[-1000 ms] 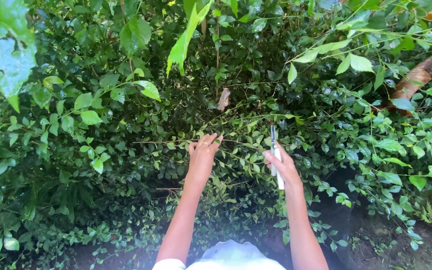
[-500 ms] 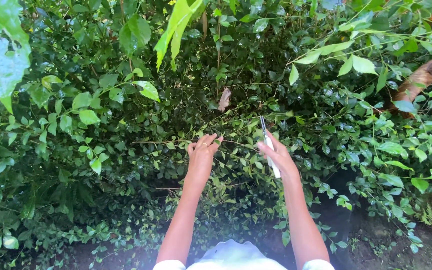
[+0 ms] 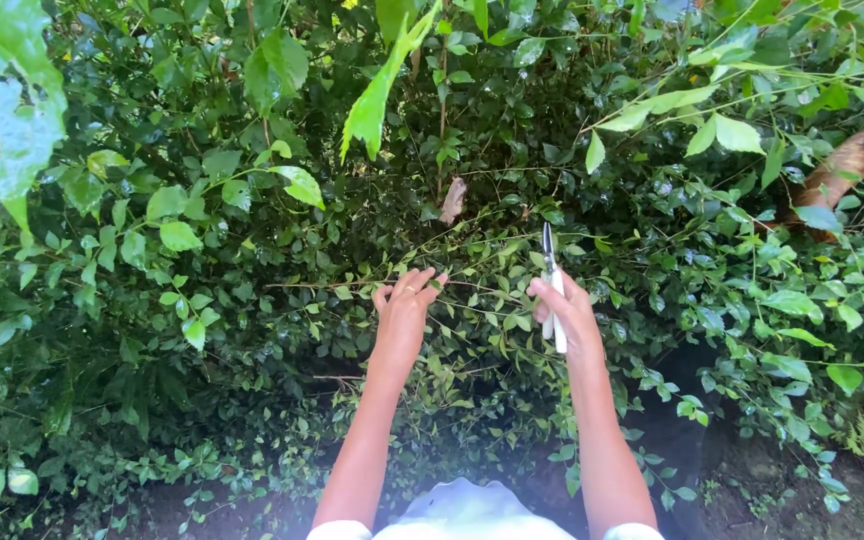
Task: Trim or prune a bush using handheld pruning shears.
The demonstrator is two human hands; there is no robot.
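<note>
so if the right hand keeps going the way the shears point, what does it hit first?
Probably the thin leafy stems of the bush just past the shears in the right hand; the blade tips already sit among them. Depth is unclear from this one view.

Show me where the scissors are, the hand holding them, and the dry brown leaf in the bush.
scissors [image 3: 549, 250], head view, on the dark blades above the hand.
right hand [image 3: 570, 318], head view, on the back of the hand.
dry brown leaf [image 3: 452, 200], head view, on the middle of the leaf.
</note>
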